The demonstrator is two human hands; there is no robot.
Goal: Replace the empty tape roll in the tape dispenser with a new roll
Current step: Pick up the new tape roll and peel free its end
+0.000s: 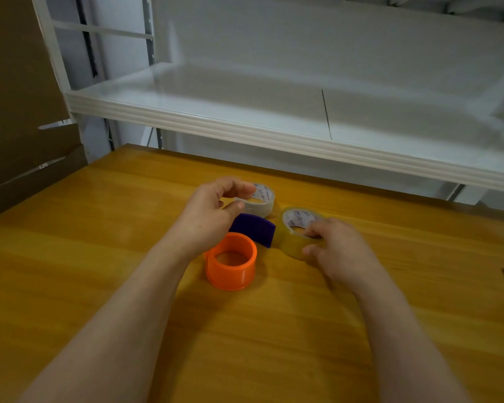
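Two rolls lie flat on the bench [99, 228]: a pale, nearly spent roll [261, 203] at the far side and a full yellowish roll [296, 237] to its right. Between them sits a purple piece [253, 229], and just in front of it an orange ring [231, 260], probably the dispenser's parts.

The left hand [208, 216] curls over the spent roll, thumb and fingers pinching its near rim. The right hand [338, 248] grips the full roll, fingertips hooked into its core and thumb against the outer wall. Neither roll looks lifted yet.

Judging from this, the swap is at its start: old roll going aside, new one coming in. To do it well, the spent roll should be set well clear so the two are not confused. The full roll is best carried by its core to keep fingers off the sticky edge, then lined up squarely over the orange ring before pressing on. Which way the tape unwinds cannot be told here, so check that first.
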